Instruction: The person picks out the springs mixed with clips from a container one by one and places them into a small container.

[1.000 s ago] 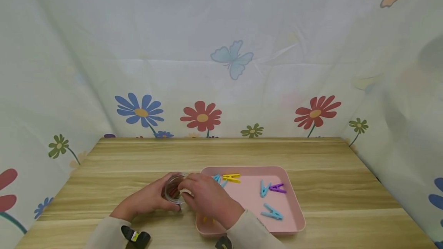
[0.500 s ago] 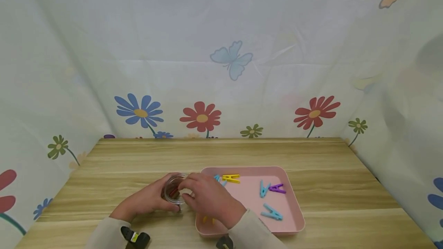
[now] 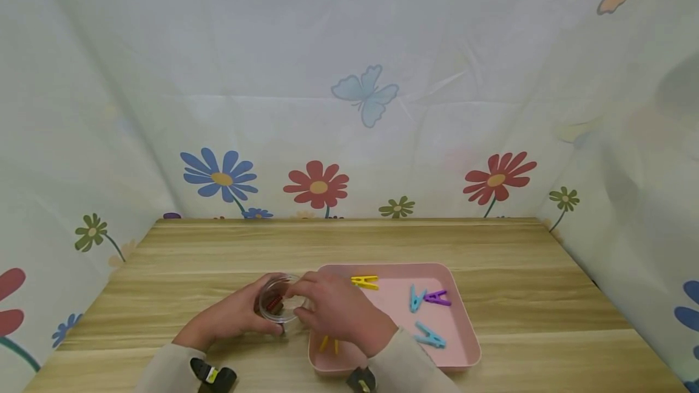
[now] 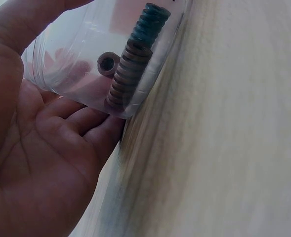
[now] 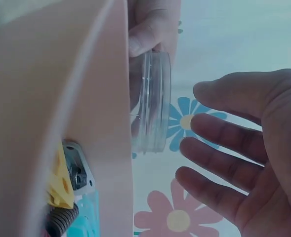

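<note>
My left hand (image 3: pixel 232 317) grips a clear jar (image 4: pixel 73 37) on the wooden table, left of the pink tray, with its mouth tilted toward my right hand. Inside the jar, the left wrist view has a blue-green coil spring (image 4: pixel 151 22), a reddish-brown spring (image 4: pixel 127 76) and another brown spring (image 4: pixel 116 61) seen end-on. My right hand (image 3: pixel 346 314) hovers at the jar's mouth, over the tray's left edge. In the right wrist view its fingers are spread apart from the jar, loosely bent, with nothing between them.
The pink tray (image 3: pixel 390 332) holds a yellow clothespin (image 3: pixel 364 282), two blue clothespins (image 3: pixel 430 336) and a purple clothespin (image 3: pixel 438 297). In the right wrist view a dark spring (image 5: pixel 62 219) and a small metal piece (image 5: pixel 79 170) also lie in it. A flowered cloth (image 3: pixel 262 108) stands behind the table.
My right hand has drawn back a little to the right from the jar's mouth, its fingers parting, and now covers the blue clothespin at the tray's left. The left hand and jar have stayed put.
</note>
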`<state>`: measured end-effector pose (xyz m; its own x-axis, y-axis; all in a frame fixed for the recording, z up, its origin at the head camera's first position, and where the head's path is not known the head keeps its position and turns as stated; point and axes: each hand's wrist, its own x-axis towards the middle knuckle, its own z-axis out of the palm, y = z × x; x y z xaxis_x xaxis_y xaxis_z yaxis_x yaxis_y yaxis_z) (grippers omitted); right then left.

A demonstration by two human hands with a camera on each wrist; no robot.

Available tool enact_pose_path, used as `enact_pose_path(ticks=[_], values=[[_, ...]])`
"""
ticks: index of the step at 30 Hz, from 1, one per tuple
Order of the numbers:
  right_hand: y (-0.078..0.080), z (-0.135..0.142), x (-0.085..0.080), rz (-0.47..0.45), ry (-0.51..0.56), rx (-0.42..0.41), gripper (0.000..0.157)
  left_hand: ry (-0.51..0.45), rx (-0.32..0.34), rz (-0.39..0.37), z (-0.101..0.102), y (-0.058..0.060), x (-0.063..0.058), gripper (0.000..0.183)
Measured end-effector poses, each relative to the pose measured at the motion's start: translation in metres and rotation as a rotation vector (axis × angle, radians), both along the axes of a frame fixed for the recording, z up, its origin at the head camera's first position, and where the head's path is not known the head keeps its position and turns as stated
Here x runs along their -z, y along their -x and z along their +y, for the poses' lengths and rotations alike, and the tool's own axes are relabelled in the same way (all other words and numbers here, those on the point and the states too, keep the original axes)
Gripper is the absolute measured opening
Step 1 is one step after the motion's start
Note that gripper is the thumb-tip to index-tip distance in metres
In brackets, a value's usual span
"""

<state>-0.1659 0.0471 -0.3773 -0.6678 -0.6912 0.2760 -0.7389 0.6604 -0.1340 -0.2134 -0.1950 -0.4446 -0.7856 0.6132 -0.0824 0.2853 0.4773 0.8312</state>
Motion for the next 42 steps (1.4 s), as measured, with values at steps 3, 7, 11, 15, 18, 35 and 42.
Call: enact_pose_path(ticks=[3,7,11,15,18,35,42], values=[[0.0,0.003,-0.002,0.01,-0.001,-0.008,0.027,0.005,-0.004,0.004,0.0,0.0,0.0,0.086],[0.001,0.005,-0.005,-0.011,0.008,-0.014,0.029,0.009,-0.008,0.007,0.001,-0.001,-0.001,0.086],[0.0,0.007,-0.008,-0.066,0.014,0.0,0.031,0.002,-0.004,0.004,0.001,-0.001,-0.001,0.087],[0.0,0.009,-0.01,-0.136,0.009,0.016,0.034,-0.005,0.002,0.01,0.001,0.0,0.0,0.086],[0.001,0.011,-0.011,-0.175,0.014,0.022,0.037,-0.016,0.007,0.01,0.0,0.0,0.0,0.084],[0.003,0.022,-0.016,-0.261,0.023,0.037,0.048,-0.022,-0.014,-0.051,0.002,0.001,0.0,0.083],[0.006,0.025,-0.016,-0.289,0.014,0.057,0.048,-0.041,0.004,-0.054,0.001,0.001,0.001,0.085]])
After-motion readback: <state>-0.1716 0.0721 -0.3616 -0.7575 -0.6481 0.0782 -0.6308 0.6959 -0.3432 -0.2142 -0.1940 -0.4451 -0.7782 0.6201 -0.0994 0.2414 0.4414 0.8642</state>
